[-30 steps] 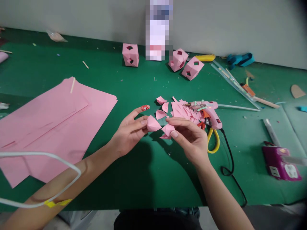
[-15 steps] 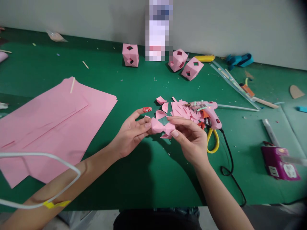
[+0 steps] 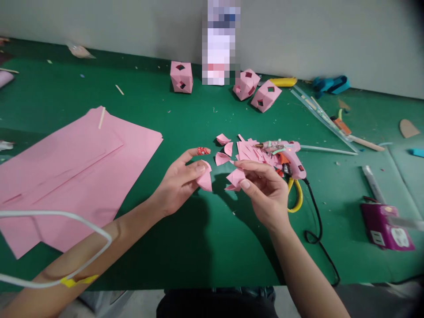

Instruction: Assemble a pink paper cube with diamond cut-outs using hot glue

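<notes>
Here, well inside the near edge of the tabletop (image 3: 185, 251), the left hand (image 3: 176, 185) pinches a curled pink piece (image 3: 206, 181); just apart, the right hand (image 3: 270, 194) grips a folded pink piece (image 3: 236, 177). Squeezing could crease either; the glue gun (image 3: 293, 158), if hot, could burn on contact.

Left paper piece (image 3: 205, 180): pink, folded, upper edge curved; pinched by the left hand (image 3: 180, 183) near centre of frame, its narrow corner pointing down. Right paper piece (image 3: 236, 177): pink, creased into angular facets, a pointed flap at its lower left; held by the right hand (image 3: 268, 192) just right of centre. Pieces apart, small gap between them.
</notes>
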Available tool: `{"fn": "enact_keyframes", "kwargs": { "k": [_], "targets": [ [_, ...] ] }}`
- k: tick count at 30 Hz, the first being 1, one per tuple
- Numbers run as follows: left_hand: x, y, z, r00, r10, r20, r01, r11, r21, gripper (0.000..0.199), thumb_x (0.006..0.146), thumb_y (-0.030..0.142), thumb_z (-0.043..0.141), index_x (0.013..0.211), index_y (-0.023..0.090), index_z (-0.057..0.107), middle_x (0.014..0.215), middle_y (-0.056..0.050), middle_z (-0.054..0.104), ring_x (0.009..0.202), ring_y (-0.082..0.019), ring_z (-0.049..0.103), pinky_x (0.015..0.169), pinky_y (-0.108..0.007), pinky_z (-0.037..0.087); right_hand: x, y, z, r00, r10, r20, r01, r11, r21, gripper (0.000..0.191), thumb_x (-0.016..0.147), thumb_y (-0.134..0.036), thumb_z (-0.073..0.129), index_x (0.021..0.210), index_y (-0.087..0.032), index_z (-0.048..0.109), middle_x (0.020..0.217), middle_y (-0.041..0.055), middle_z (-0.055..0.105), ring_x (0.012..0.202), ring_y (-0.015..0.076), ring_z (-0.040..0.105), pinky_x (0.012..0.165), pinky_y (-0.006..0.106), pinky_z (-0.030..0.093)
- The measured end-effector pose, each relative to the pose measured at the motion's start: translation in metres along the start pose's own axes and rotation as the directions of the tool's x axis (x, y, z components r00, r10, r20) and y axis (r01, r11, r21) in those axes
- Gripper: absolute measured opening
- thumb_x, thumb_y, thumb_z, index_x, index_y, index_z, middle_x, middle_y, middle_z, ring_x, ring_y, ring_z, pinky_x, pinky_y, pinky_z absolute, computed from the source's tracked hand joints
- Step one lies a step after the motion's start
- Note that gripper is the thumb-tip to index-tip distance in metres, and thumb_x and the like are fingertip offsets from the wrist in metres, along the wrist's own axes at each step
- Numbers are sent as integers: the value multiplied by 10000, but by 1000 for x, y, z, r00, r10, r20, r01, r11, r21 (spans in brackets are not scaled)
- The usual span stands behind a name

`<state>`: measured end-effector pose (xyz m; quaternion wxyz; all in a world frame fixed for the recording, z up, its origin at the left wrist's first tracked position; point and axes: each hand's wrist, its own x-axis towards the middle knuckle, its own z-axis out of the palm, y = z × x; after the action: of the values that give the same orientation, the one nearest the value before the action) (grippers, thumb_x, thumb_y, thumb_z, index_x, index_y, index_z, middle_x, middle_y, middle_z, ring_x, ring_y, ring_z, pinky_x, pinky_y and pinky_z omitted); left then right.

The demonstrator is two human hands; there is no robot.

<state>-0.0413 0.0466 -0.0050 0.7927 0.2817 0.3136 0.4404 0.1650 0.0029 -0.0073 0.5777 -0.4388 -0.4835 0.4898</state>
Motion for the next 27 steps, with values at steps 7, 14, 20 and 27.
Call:
{"fn": "enact_keyframes", "kwargs": {
  "k": [7, 14, 20, 27],
  "targets": [
    [-2, -4, 4, 998, -56, 36, 51, 990, 128, 466, 811, 244, 855, 1176, 190, 571, 763, 45, 655, 640, -116, 658, 591, -235, 580, -3, -1, 5, 992, 61, 110, -70, 994, 78, 286, 883, -190, 802, 1138, -315, 771, 1179, 13, 782, 1042, 167, 751, 881, 286, 652],
    [-1, -3, 4, 996, -86, 35, 84, 994, 68, 610, 688, 161, 935, 1161, 177, 549, 859, 15, 737, 739, -103, 726, 706, -198, 626, -1, 0, 3, 997, 33, 74, -36, 998, 46, 275, 882, -170, 796, 1121, -305, 780, 1149, 14, 791, 1016, 166, 757, 857, 278, 649],
    [1, -1, -2, 998, -56, 18, 52, 986, 161, 575, 704, 148, 915, 1156, 197, 562, 854, 8, 750, 657, -106, 693, 554, -185, 570, 4, -2, -3, 999, -41, -1, 41, 999, -13, 243, 891, -189, 776, 1103, -308, 782, 1122, 12, 795, 945, 165, 753, 750, 273, 659],
    [0, 1, -8, 984, -72, 161, 43, 983, 178, 538, 727, 224, 910, 1161, 208, 592, 827, 8, 750, 662, -120, 711, 591, -195, 525, 1, -4, -4, 1000, -19, 11, 20, 999, -50, 225, 896, -242, 770, 1116, -290, 761, 1131, 33, 784, 957, 195, 755, 730, 310, 672]
  ]
}}
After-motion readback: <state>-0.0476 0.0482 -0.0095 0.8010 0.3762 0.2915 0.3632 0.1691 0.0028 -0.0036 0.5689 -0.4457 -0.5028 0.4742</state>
